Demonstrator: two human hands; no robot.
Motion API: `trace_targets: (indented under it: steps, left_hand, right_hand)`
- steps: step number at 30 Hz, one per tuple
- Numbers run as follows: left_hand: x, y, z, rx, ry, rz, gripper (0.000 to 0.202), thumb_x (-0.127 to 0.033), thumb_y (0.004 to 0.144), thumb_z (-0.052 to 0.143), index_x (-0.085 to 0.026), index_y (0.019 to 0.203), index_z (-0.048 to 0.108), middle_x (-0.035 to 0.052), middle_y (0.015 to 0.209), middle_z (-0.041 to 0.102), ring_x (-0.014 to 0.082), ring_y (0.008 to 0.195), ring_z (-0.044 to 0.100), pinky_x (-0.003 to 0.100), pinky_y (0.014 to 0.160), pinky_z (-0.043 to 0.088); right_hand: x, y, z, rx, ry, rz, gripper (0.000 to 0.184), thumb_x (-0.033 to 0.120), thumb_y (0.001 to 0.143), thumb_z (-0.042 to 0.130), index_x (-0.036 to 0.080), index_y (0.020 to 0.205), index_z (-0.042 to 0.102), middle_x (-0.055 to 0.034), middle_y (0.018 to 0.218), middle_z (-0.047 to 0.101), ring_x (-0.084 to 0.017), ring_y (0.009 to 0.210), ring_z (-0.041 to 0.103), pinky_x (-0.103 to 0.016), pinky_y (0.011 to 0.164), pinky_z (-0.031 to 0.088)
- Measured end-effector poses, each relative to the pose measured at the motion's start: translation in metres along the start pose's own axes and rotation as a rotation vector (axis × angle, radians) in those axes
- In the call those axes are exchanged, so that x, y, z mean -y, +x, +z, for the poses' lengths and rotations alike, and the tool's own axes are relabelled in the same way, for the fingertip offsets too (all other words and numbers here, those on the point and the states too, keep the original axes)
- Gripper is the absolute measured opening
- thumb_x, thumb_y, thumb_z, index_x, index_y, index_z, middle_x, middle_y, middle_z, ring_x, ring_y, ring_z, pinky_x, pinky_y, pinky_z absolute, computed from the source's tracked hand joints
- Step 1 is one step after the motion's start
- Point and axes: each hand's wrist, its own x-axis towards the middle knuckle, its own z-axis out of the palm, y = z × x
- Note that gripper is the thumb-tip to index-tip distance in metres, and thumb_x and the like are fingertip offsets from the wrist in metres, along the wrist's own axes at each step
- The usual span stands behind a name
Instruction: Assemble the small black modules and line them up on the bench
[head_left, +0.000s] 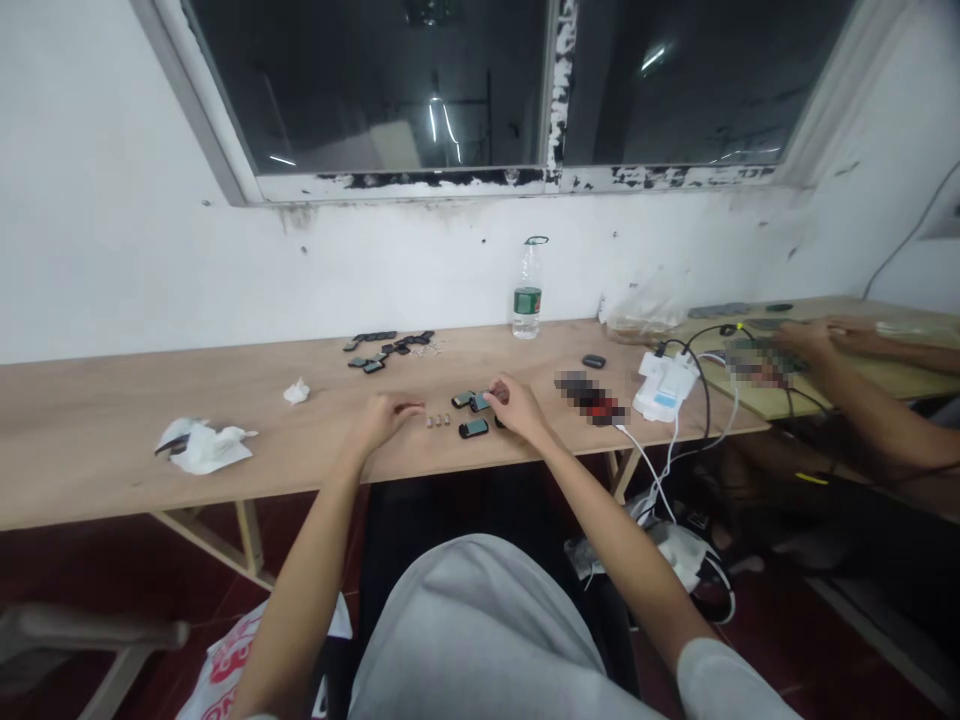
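My right hand [517, 405] pinches a small black oval casing with a grey-green panel [480, 401] just over the tabletop. A similar casing [462, 399] sits close to its left, and another casing [473, 429] lies nearer the table edge. Part of a further black piece shows under my right palm. My left hand [385, 420] is closed, thumb and fingers together, pointing right; whatever is in the fingertips is too small to make out. Between the hands stand a few small silvery metal pieces [439, 421] in a row.
Behind lie several dark casings [386, 350] beside tiny pale bits. A water bottle [527, 300] stands by the wall. Crumpled tissue [202, 445] lies left. To the right are a black oval piece [593, 361], a white power strip [664, 388] with cables, and another person's hands [806, 345].
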Motion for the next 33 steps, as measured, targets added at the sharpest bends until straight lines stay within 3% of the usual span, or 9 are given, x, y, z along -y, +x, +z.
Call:
trace_targets:
  steps: [5, 10, 14, 21, 33]
  left_hand:
    - [0.027, -0.004, -0.006, 0.049, 0.032, -0.1, 0.042, -0.058, 0.083, 0.062, -0.019, 0.088, 0.078, 0.0115, 0.101, 0.078, 0.0307, 0.092, 0.072, 0.041, 0.086, 0.055]
    - [0.027, -0.005, 0.0, 0.178, -0.064, -0.106, 0.039, -0.058, 0.078, 0.068, -0.021, 0.081, 0.078, 0.0096, 0.091, 0.078, 0.0288, 0.086, 0.072, 0.039, 0.081, 0.056]
    - [0.026, -0.005, 0.008, 0.211, -0.158, -0.14, 0.037, -0.054, 0.072, 0.075, -0.021, 0.087, 0.078, 0.0091, 0.096, 0.078, 0.0282, 0.088, 0.073, 0.038, 0.082, 0.057]
    - [0.027, -0.005, 0.013, 0.211, -0.223, -0.149, 0.035, -0.05, 0.071, 0.077, -0.019, 0.088, 0.077, 0.0114, 0.097, 0.078, 0.0293, 0.09, 0.073, 0.04, 0.082, 0.059]
    - [0.021, -0.004, 0.024, 0.216, -0.225, -0.12, 0.035, -0.047, 0.078, 0.071, -0.019, 0.099, 0.076, 0.0107, 0.107, 0.077, 0.0295, 0.097, 0.072, 0.043, 0.09, 0.057]
  right_hand:
    - [-0.003, -0.004, 0.005, 0.041, -0.165, -0.041, 0.009, 0.024, 0.091, 0.062, 0.018, 0.093, 0.068, -0.006, 0.091, 0.074, -0.019, 0.082, 0.067, -0.029, 0.079, 0.048]
    - [0.008, -0.012, 0.011, 0.059, -0.374, -0.042, 0.018, 0.028, 0.097, 0.056, 0.02, 0.098, 0.072, -0.0107, 0.1, 0.074, -0.024, 0.092, 0.066, -0.031, 0.082, 0.046]
    - [0.017, -0.016, 0.013, 0.104, -0.472, -0.042, 0.028, 0.028, 0.099, 0.05, 0.017, 0.093, 0.075, -0.0157, 0.097, 0.074, -0.027, 0.093, 0.066, -0.034, 0.085, 0.046]
    - [0.026, -0.014, 0.003, 0.284, -0.456, -0.17, 0.033, 0.023, 0.099, 0.045, 0.019, 0.09, 0.077, -0.0104, 0.099, 0.075, -0.024, 0.098, 0.063, -0.035, 0.097, 0.041]
    - [0.022, -0.014, 0.006, 0.334, -0.397, -0.146, 0.028, 0.018, 0.093, 0.053, 0.023, 0.106, 0.076, -0.007, 0.119, 0.071, -0.026, 0.114, 0.059, -0.04, 0.102, 0.041]
